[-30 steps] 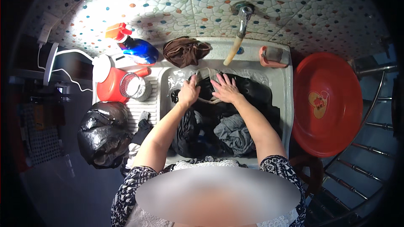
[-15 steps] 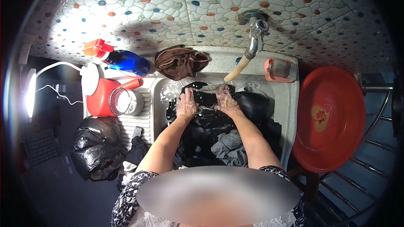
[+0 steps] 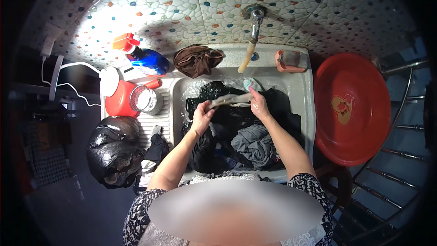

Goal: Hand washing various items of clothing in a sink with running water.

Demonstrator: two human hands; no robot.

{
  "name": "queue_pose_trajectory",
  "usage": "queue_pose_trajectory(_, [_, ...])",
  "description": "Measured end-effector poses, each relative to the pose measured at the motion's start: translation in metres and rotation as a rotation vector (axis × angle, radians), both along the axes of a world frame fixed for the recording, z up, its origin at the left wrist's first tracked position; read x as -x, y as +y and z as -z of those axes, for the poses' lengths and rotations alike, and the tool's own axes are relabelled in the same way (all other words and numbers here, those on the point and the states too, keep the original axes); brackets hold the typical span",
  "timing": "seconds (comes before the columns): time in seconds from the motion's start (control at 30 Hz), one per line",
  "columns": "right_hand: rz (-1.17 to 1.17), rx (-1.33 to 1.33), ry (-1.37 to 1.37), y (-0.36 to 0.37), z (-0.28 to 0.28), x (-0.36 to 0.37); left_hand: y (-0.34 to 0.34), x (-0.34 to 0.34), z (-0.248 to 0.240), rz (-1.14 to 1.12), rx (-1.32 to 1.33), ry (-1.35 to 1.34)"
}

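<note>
Over the sink (image 3: 311, 123), my left hand (image 3: 202, 117) and my right hand (image 3: 259, 105) are closed on the two ends of a pale grey band (image 3: 231, 99). The band stretches between them and looks like part of a dark wet garment (image 3: 234, 116), though folds hide where it joins. Wet black cloth (image 3: 214, 89) bunches in the water behind my left hand. Just beyond the right fingers lies a small pale blue-and-white object (image 3: 251, 84), too unclear to name. A crumpled grey garment (image 3: 252, 146) rests nearer me, between my forearms.
A tap with a yellowish hose (image 3: 247, 57) hangs above the sink. Along the back ledge are a blue spray bottle (image 3: 150, 62), a brown cloth (image 3: 198, 61) and a pink soap dish (image 3: 291, 61). A red basin (image 3: 353, 141) stands right, a black plastic bag (image 3: 114, 150) left.
My hands have gone from being spread on the wet black cloth to gripping the pale band, lifted between them. The blue-and-white object now shows beside my right hand. The view has shifted slightly.
</note>
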State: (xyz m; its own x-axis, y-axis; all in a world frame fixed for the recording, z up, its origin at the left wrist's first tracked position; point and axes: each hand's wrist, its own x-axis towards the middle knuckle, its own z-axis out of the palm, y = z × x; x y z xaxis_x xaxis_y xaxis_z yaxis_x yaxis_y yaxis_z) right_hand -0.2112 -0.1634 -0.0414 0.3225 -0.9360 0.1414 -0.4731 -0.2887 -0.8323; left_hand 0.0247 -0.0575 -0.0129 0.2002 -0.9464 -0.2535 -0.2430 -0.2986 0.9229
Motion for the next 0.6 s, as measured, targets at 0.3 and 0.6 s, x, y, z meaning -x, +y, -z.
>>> queue_pose_trajectory(0.3, [-0.460,-0.249,0.289,0.095,-0.071,-0.039,0.053,0.043,-0.053,-0.055,-0.126,0.311])
queue_pose_trajectory(0.6, [-0.195,-0.265,-0.251,0.070,-0.116,-0.084,0.049,-0.024,-0.102,0.210,-0.148,-0.439])
